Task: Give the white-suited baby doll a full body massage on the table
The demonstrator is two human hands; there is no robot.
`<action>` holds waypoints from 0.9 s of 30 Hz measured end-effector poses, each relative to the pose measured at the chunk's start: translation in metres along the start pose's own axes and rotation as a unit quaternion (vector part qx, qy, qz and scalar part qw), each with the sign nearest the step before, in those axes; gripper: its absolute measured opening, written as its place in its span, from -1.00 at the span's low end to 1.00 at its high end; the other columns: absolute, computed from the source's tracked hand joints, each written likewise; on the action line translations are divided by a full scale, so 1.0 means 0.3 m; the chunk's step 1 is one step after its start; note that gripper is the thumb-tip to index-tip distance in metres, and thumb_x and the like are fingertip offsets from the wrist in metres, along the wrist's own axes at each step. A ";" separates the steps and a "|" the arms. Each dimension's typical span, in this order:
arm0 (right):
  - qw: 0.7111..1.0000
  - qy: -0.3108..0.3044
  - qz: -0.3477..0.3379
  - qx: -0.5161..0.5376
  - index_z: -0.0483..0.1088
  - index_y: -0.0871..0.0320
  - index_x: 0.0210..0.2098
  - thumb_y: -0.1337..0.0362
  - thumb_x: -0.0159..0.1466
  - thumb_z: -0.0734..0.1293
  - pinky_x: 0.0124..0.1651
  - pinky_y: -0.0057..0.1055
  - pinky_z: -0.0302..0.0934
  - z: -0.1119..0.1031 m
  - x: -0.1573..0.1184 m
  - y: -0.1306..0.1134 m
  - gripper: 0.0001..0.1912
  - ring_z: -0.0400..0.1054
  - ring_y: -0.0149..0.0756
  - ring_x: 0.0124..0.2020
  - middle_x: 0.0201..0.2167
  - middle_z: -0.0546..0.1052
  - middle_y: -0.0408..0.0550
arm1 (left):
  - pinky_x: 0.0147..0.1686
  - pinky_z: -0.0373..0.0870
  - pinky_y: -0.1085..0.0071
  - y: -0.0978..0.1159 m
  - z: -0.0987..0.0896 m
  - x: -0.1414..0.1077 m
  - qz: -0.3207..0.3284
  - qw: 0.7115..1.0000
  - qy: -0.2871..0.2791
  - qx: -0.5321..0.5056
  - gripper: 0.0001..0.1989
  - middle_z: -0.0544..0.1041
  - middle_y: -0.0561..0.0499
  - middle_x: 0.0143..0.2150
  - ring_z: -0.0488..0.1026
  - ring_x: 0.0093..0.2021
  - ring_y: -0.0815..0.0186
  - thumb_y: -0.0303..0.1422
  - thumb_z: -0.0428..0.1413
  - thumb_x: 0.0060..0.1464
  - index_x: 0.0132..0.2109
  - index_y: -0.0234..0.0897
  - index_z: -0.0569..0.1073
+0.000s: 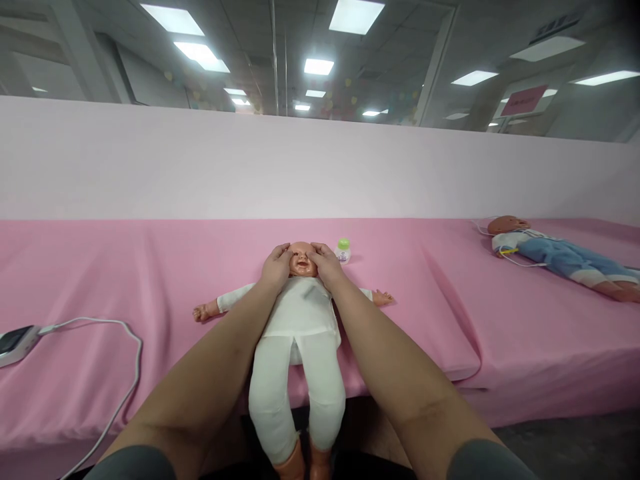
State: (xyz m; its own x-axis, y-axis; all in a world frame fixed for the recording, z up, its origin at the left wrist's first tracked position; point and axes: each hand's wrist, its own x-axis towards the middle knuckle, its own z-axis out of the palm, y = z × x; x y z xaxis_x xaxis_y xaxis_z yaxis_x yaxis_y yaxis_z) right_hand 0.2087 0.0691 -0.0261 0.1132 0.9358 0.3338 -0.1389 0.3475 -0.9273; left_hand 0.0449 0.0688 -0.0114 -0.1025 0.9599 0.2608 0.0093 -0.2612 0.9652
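Observation:
A baby doll [300, 313] in white clothes lies on its back on the pink-covered table, its head away from me and its arms stretched out sideways. Its legs hang over the near edge. My left hand [277, 262] is wrapped round one side of the doll's head, with the thumb beside its eye. Around the other side of the head, my right hand [326, 261] holds in the same way, thumb on the upper cheek. The doll's mouth and nose show between the two hands. Just right of my right hand stands a small white bottle with a green cap [343, 251].
A second doll [560, 257] in blue and white lies at the far right, with thin tubing about it. On the left, a white device with a dark screen [19, 343] trails a cable [139, 360] over the pink cloth [190, 373]. A white wall [250, 167] with glass above closes the back.

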 end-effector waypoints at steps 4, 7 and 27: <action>1.000 0.005 0.014 0.001 0.49 0.00 0.03 0.12 0.11 0.46 0.21 -0.15 0.33 -0.002 0.004 0.006 -0.52 0.44 -0.14 0.09 0.04 0.58 -0.09 | 0.17 0.46 0.17 -0.003 0.000 0.002 -0.001 1.000 -0.002 0.003 -0.59 0.64 -0.09 0.06 0.55 0.10 0.09 -0.21 0.18 0.15 0.13 -0.17 0.56; 0.999 0.008 0.037 0.008 0.49 -0.01 0.03 0.15 0.09 0.43 0.20 -0.15 0.34 0.001 -0.003 -0.008 -0.52 0.44 -0.14 0.09 0.03 0.58 -0.12 | 0.16 0.46 0.17 -0.004 0.000 0.003 0.001 1.000 -0.002 0.005 -0.59 0.64 -0.08 0.05 0.56 0.09 0.09 -0.21 0.18 0.16 0.14 -0.17 0.56; 0.996 0.010 0.077 0.035 0.48 0.02 0.00 0.27 0.00 0.33 0.12 -0.16 0.38 0.018 -0.046 -0.092 -0.47 0.45 -0.11 0.03 -0.03 0.59 -0.11 | 0.15 0.46 0.13 0.010 0.003 -0.011 -0.003 1.000 0.002 0.002 -0.58 0.64 -0.12 0.06 0.55 0.09 0.05 -0.20 0.21 0.14 0.13 -0.18 0.56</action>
State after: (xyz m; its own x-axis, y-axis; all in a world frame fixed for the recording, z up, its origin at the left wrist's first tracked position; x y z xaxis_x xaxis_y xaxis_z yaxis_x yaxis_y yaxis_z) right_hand 0.2057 0.0468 -0.0042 0.1044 0.9773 0.1843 -0.2247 0.2037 -0.9529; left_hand 0.0462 0.0651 -0.0092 -0.1067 0.9610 0.2551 0.0130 -0.2552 0.9668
